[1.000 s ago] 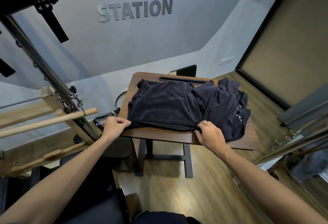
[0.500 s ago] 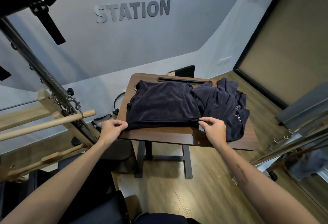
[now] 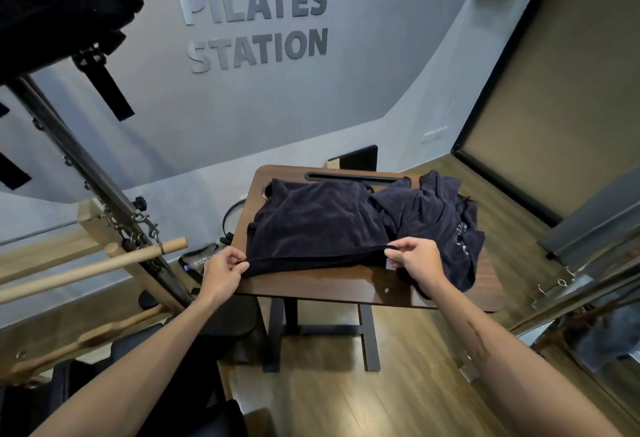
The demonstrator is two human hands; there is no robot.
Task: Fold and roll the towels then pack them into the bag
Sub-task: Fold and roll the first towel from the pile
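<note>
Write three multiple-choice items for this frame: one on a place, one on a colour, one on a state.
1. Where does the crumpled towel lie?
A. right of the flat towel
B. on the floor
C. under the table

2. What colour are the towels?
A. white
B. dark navy
C. red

3. What are the hands doing?
A. resting idle
B. pinching the flat towel's near edge
C. holding a bottle

Key: 1 A, the crumpled towel sits on the tabletop at the right. 2 B, both cloths look dark navy. 3 B, the left hand and right hand each pinch a near corner, lifting the edge slightly.
</note>
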